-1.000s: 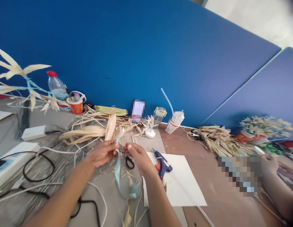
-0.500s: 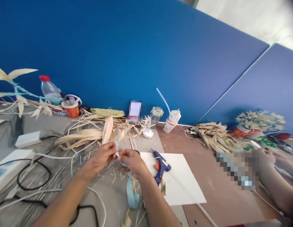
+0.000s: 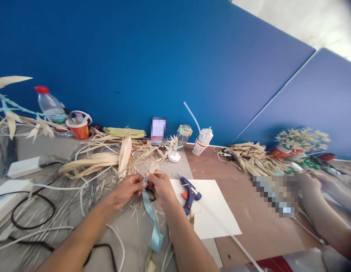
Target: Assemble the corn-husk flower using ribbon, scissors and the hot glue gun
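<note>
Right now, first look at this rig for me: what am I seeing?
There is no robot: these are a person's bare left hand and right hand. The view comes from one camera worn on their head, facing forward and down.

The fingertips of both hands pinch the upper end of a pale blue ribbon, which hangs between the forearms. Whatever else they grip there is too small to tell.

On the table, a blue glue gun lies on a white sheet. Dry husks and cables lie to the left. Farther back stand a white cup and a red-capped bottle. At the right edge, another person's hand shows.
</note>
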Tool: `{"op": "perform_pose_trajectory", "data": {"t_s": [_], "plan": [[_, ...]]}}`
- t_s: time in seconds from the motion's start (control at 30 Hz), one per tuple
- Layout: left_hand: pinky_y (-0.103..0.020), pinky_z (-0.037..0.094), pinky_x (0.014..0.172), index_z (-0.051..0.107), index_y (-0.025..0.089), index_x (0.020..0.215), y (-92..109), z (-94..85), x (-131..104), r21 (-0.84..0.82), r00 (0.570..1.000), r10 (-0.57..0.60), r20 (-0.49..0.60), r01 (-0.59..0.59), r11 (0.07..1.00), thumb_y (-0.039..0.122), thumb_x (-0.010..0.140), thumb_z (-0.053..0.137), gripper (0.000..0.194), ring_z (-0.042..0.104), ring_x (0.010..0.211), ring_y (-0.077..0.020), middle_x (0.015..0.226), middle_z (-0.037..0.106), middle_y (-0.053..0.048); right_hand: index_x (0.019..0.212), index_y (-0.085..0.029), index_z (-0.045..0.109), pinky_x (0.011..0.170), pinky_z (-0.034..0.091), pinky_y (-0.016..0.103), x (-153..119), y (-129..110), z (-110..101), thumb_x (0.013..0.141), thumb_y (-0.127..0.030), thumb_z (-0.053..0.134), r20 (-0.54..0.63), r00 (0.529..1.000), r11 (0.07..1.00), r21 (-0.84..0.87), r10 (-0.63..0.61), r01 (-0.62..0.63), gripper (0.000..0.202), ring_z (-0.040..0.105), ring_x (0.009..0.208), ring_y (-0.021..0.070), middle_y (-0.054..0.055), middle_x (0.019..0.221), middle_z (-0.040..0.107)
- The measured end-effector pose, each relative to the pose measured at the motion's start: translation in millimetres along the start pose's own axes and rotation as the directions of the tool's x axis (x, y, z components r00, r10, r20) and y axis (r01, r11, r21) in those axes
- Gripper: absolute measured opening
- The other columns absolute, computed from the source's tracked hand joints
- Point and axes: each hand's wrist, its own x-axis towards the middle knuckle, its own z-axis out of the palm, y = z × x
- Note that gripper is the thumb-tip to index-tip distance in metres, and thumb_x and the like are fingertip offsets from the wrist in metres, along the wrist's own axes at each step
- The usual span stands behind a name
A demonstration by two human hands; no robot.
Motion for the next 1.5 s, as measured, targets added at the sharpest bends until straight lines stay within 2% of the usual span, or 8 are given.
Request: {"op": "perform_pose_trajectory", "data": {"t_s": [0.2, 0.37, 0.73, 0.9, 1.13, 1.27, 1.37, 1.5], "plan": [[-0.018, 0.034, 0.048, 0.063, 0.009, 0.067, 6, 2.5, -4, -0.193, 0.987, -0.120, 0.108, 0.139, 0.971, 0.025, 0.062, 0.078, 0.022, 0.042, 0.049, -0.0043, 0.062, 0.055, 0.000, 0.054, -0.015, 0.054, 0.044, 0.031, 0.021, 1, -4, -5, 0.054, -0.026, 0.074, 0.121, 0.991, 0.985, 0.155, 0.059, -0.077, 0.023, 0.038, 0.039, 0.0057, -0.006, 0.043, 0.047], [-0.016, 0.038, 0.048, 0.065, 0.009, 0.067, 7, 3.0, -4, -0.300, 0.981, -0.110, 0.159, 0.154, 0.941, 0.020, 0.064, 0.077, 0.017, 0.044, 0.048, -0.0043, 0.060, 0.054, -0.001, 0.054, -0.014, 0.058, 0.046, 0.036, 0.021, 1, -7, -8, 0.054, -0.021, 0.073, 0.167, 0.982, 0.972, 0.202, 0.088, -0.122, 0.016, 0.043, 0.041, 0.0072, -0.003, 0.045, 0.051], [-0.019, 0.041, 0.052, 0.067, 0.009, 0.067, 2, -0.4, -5, -0.292, 0.967, -0.133, 0.217, 0.194, 0.936, 0.025, 0.066, 0.076, 0.019, 0.050, 0.051, -0.0065, 0.063, 0.060, -0.004, 0.065, -0.013, 0.063, 0.045, 0.040, 0.022, -5, -14, -10, 0.055, -0.025, 0.074, 0.303, 0.948, 0.973, 0.169, 0.101, -0.157, 0.019, 0.047, 0.040, 0.0091, -0.004, 0.045, 0.051], [-0.021, 0.043, 0.054, 0.067, 0.009, 0.068, 6, 2.1, -9, -0.270, 0.960, -0.147, 0.239, 0.211, 0.939, 0.028, 0.068, 0.074, 0.020, 0.052, 0.053, -0.0083, 0.064, 0.060, -0.004, 0.065, -0.013, 0.062, 0.045, 0.041, 0.022, -6, -16, -11, 0.055, -0.030, 0.074, 0.325, 0.940, 0.982, 0.113, 0.104, -0.148, 0.023, 0.049, 0.040, 0.0091, -0.003, 0.046, 0.053], [-0.021, 0.043, 0.054, 0.067, 0.010, 0.073, 3, 3.5, -9, -0.286, 0.950, -0.152, 0.271, 0.231, 0.930, 0.025, 0.071, 0.071, 0.016, 0.054, 0.054, -0.0087, 0.066, 0.061, -0.004, 0.066, -0.014, 0.061, 0.045, 0.042, 0.022, -4, -14, -14, 0.057, -0.034, 0.075, 0.392, 0.915, 0.984, 0.104, 0.093, -0.144, 0.027, 0.053, 0.040, 0.0111, -0.002, 0.046, 0.057], [-0.020, 0.044, 0.056, 0.066, 0.010, 0.067, 1, 5.5, -5, -0.314, 0.972, -0.110, 0.209, 0.174, 0.934, 0.024, 0.066, 0.075, 0.017, 0.055, 0.055, -0.0089, 0.064, 0.062, -0.004, 0.071, -0.014, 0.062, 0.045, 0.041, 0.020, -3, -13, -13, 0.057, -0.030, 0.076, 0.334, 0.939, 0.974, 0.172, 0.083, -0.147, 0.025, 0.049, 0.040, 0.0088, -0.003, 0.047, 0.056], [-0.020, 0.044, 0.059, 0.066, 0.009, 0.065, 3, 7.1, -2, -0.341, 0.994, -0.075, 0.079, 0.098, 0.935, 0.023, 0.060, 0.079, 0.020, 0.055, 0.057, -0.0091, 0.063, 0.063, -0.003, 0.068, -0.014, 0.060, 0.047, 0.040, 0.019, -1, -11, -11, 0.057, -0.028, 0.076, 0.254, 0.965, 0.967, 0.220, 0.071, -0.129, 0.024, 0.050, 0.044, 0.0079, -0.003, 0.049, 0.056], [-0.022, 0.046, 0.064, 0.065, 0.011, 0.062, 1, 6.4, 2, -0.334, 0.997, -0.051, -0.056, 0.029, 0.942, 0.024, 0.056, 0.081, 0.022, 0.057, 0.059, -0.0110, 0.060, 0.063, -0.002, 0.070, -0.014, 0.061, 0.046, 0.035, 0.018, 1, -8, -10, 0.058, -0.025, 0.075, 0.160, 0.984, 0.972, 0.209, 0.075, -0.108, 0.022, 0.047, 0.044, 0.0059, -0.004, 0.051, 0.055]]}}
